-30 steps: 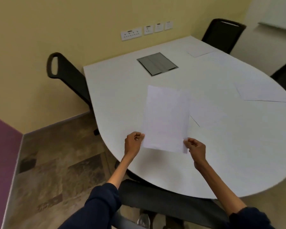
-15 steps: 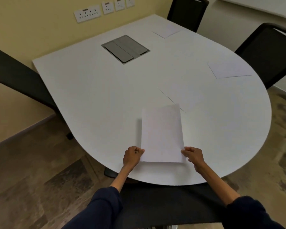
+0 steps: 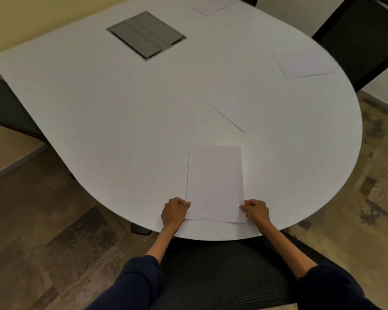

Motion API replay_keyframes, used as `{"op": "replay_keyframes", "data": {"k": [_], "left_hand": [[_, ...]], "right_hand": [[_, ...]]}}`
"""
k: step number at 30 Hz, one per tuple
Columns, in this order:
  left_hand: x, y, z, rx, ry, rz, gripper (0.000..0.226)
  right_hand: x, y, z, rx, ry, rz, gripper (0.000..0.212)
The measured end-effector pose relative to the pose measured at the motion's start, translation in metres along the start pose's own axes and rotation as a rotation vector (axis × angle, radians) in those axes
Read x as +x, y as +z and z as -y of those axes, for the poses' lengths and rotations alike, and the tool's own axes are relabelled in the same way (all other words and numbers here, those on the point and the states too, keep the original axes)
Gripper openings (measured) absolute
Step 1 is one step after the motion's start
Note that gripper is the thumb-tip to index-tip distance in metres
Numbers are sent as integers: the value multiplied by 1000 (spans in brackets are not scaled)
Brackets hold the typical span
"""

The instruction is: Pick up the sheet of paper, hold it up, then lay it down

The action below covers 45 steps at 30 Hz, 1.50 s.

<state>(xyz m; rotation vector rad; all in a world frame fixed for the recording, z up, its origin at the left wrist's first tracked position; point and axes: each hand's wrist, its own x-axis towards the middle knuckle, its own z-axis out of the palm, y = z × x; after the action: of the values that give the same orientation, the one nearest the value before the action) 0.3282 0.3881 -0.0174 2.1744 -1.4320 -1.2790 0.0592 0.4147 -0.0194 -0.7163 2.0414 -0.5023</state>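
White table (image 3: 99, 104) with a rounded near end, yellow wall behind it, mottled brown floor around. Grey flush cable hatch (image 3: 146, 35) sits in the top at about 11 o'clock from table centre. Sheet of paper (image 3: 215, 183) lies at 6 o'clock, near the table edge, long side running away from the person; near edge looks slightly lifted, thin shadow under it, can't tell if the rest is fully flat. Left hand (image 3: 175, 212) pinches the near left corner, fingers curled, thumb on top. Right hand (image 3: 255, 211) does the same on the near right corner. Fingertips under the sheet are hidden. Dark sleeves at frame bottom, cut off. Three more sheets: one (image 3: 231, 108) at centre-right, edges faint against the white top; one (image 3: 306, 64) at 2 o'clock; one (image 3: 211, 5) at 12, cropped by the frame. Black chair (image 3: 358, 36) at 2 o'clock, partly out of frame; another dark chair (image 3: 2, 108) at 9, mostly hidden by the table. Black mesh seat (image 3: 222, 271) below the hands.
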Motion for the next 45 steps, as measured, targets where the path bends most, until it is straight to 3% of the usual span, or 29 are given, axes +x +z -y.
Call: {"op": "replay_keyframes", "data": {"k": [8,13,17,21,24,35,45], "left_hand": [[2,6,-1,103,31,-17,26],[4,7,-5,204,89,-41,37],[9,7,-8,317,271,-126,57],[18,9,-15,435,420,-9,82],[24,14,-19,509,443,58,84],[24,16,-24,585,471,29,72],[-7,8,-85,412,596,-175,61]], "right_hand": [[-2,5,2,-189,-134,-56,17],[-2,2,6,-271,-162,-86,38],[-1,0,12,-534,-391,-137,58],[0,6,19,-721,-557,-14,75],[0,12,18,-786,-584,46,78],[2,8,19,-736,-573,49,74],[-8,-46,53,-450,-604,-188,69]]}}
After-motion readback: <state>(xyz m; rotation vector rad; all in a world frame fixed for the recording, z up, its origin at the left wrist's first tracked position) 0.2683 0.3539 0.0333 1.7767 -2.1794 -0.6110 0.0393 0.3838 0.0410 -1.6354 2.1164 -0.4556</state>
